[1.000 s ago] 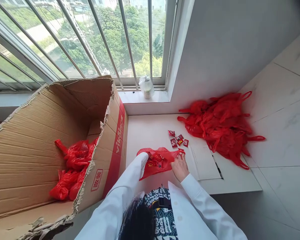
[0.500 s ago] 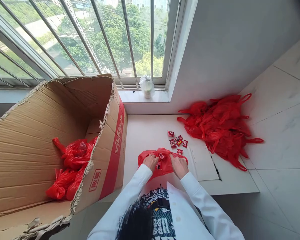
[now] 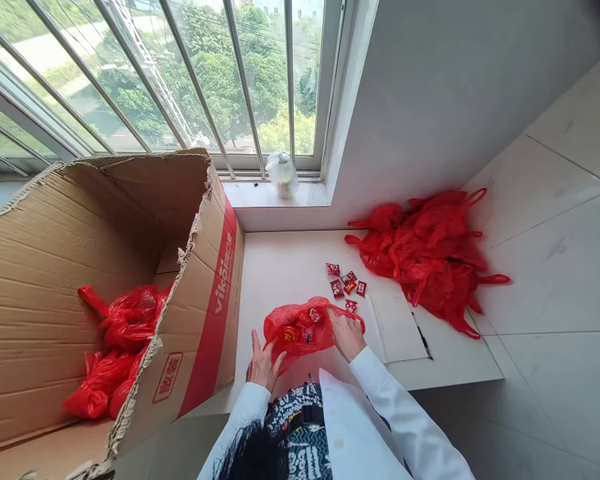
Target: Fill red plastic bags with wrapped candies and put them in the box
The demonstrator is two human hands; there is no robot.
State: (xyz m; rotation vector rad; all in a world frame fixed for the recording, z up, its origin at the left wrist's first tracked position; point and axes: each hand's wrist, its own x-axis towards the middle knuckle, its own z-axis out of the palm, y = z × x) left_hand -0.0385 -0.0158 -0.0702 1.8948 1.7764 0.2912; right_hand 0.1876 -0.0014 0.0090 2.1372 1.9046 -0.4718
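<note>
A red plastic bag (image 3: 300,328) holding several small sweets lies on the white table (image 3: 280,267) in front of me. My left hand (image 3: 263,363) rests at the bag's near left edge, fingers spread and touching the plastic. My right hand (image 3: 347,333) grips the bag's right side, fingers curled into the plastic. Several loose red sweet packets (image 3: 345,285) lie just beyond the bag.
A large torn cardboard box (image 3: 200,287) stands at the left with several filled red bags (image 3: 120,333) inside. A heap of empty red bags (image 3: 430,257) lies at the table's back right. A white sheet (image 3: 397,327) lies right of my hands. A wrapped cup (image 3: 281,175) stands on the sill.
My left hand has slid off the top of the bag toward me and opened at its near left edge. The bag has shifted slightly left. My right hand still grips it.
</note>
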